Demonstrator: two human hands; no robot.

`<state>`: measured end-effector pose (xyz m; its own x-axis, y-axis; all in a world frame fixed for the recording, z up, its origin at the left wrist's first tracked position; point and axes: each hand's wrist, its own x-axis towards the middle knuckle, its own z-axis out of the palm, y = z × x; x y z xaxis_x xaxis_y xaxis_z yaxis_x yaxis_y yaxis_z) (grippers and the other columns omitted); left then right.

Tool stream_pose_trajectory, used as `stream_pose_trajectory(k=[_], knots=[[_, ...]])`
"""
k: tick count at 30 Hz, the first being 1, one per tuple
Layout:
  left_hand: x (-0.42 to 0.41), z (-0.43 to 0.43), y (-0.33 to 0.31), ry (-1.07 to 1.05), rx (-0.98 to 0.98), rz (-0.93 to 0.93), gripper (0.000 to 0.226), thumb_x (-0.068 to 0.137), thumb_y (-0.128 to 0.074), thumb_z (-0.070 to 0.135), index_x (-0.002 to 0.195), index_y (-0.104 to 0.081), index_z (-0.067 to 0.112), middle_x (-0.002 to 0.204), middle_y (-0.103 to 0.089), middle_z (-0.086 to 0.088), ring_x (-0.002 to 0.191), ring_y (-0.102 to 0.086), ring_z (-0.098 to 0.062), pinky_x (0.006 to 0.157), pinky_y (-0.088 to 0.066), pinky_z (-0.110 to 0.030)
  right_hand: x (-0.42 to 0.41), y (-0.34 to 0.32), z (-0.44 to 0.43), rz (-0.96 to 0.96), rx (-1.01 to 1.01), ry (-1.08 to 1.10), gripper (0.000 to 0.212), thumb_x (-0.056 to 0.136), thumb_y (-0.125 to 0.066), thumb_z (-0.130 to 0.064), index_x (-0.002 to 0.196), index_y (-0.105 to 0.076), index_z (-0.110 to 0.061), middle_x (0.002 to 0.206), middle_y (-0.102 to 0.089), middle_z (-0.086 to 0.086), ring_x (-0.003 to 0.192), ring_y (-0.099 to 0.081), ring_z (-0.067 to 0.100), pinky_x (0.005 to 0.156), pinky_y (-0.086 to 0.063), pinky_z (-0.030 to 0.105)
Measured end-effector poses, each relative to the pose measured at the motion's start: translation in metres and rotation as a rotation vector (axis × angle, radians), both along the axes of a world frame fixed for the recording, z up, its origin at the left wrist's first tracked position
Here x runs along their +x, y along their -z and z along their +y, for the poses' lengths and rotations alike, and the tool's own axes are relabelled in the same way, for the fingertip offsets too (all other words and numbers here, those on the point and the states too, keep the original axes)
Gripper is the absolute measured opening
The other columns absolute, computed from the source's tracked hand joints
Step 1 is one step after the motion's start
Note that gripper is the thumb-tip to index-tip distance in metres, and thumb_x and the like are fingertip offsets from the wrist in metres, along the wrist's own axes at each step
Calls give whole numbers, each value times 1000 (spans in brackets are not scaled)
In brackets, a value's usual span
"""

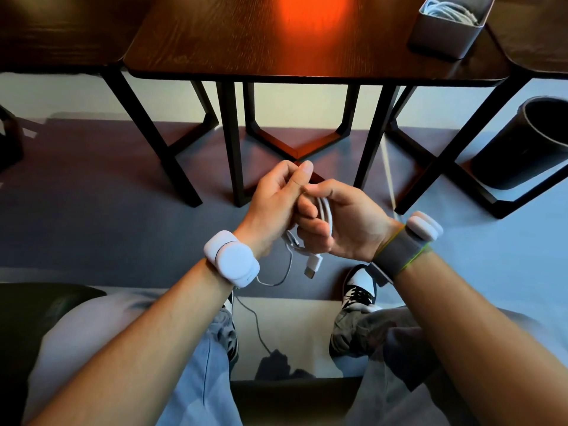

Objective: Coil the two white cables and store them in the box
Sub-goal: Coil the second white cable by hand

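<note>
Both hands meet above my knees, below the table's front edge. My right hand (347, 222) grips a bundle of white cable (326, 214) wound into loops, and its USB plug (313, 263) hangs out below the fingers. My left hand (276, 201) pinches the same cable at the top of the bundle, thumb up. A thin loose strand (289, 272) curves down under my left wrist. The grey box (445, 38) stands on the far right of the dark wooden table (246, 41), and another coiled white cable (445, 9) lies inside it.
A black cylindrical bin (522, 146) stands on the floor at the right. Black table legs (230, 142) cross the space ahead of my hands. White devices are strapped to both wrists. My knees and shoes fill the lower view.
</note>
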<state>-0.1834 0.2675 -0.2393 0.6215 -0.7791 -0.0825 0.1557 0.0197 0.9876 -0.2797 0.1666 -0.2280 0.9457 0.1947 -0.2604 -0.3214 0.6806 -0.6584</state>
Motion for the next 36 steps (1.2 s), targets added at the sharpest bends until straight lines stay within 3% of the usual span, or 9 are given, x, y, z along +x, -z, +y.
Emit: stream_pose_trajectory(k=[7, 10, 15, 19, 21, 25, 28, 33, 36], knots=[[3, -3, 3, -15, 177, -196, 49, 94, -43, 54, 54, -57, 30, 51, -61, 11, 55, -51, -8, 61, -41, -31, 1, 2, 6, 15, 87, -18, 51, 104, -28, -43, 61, -37, -18, 46, -18, -6, 38, -14, 10, 39, -17, 24], [3, -3, 7, 13, 252, -165, 55, 96, -42, 52, 53, -65, 27, 53, -67, 6, 44, -52, -5, 45, -38, -22, 3, 4, 8, 92, -32, 42, 60, 96, -23, -65, 58, -22, -19, 45, -12, -5, 34, -10, 9, 38, -7, 22], [5, -7, 14, -5, 296, 2, 51, 88, -44, 55, 48, -55, 25, 44, -46, 11, 35, -34, -7, 39, -27, -17, 8, 10, 9, 146, -474, 214, 61, 94, -26, -69, 56, -22, -21, 50, -15, -5, 39, -12, 11, 40, -14, 18], [2, -9, 23, -138, 302, -207, 39, 90, -40, 50, 64, -55, 25, 53, -53, 12, 59, -47, -19, 59, -38, -37, 12, 20, 16, 201, -1021, 475, 70, 100, -34, -54, 40, -38, -19, 39, -35, -10, 39, -30, 8, 47, -27, 26], [0, -9, 25, -263, 262, -304, 29, 91, -42, 48, 74, -47, 25, 59, -56, 14, 63, -52, -12, 64, -43, -34, 14, 22, 18, 182, -1091, 534, 72, 102, -30, -53, 38, -46, -22, 38, -39, -12, 41, -33, 6, 50, -29, 26], [5, -8, 18, -375, 175, -337, 15, 90, -50, 43, 84, -45, 29, 53, -58, 16, 53, -52, -3, 54, -41, -18, 15, 17, 20, 120, -781, 496, 63, 102, -30, -53, 46, -27, -25, 46, -23, -11, 41, -20, 8, 40, -21, 19], [8, -7, 17, -335, 141, -169, 5, 86, -54, 29, 90, -50, 30, 57, -54, 11, 49, -48, -10, 51, -38, -28, 14, 14, 20, 108, -567, 309, 55, 102, -30, -54, 58, -22, -23, 52, -16, -6, 43, -13, 11, 41, -16, 18], [4, -2, 9, -182, 17, -4, 19, 93, -52, 12, 107, -54, 24, 42, -52, 6, 32, -46, -10, 38, -39, -21, 5, 8, 14, 22, -207, 7, 68, 103, -22, -49, 59, -53, -8, 50, -54, 12, 41, -53, 25, 46, -46, 26], [2, 0, 1, -107, -24, 60, 20, 92, -51, 13, 109, -55, 23, 39, -45, 8, 32, -43, -8, 38, -38, -18, 0, 7, 14, -25, -36, -22, 60, 104, -25, -45, 62, -51, -11, 49, -53, 7, 39, -51, 21, 44, -45, 24]])
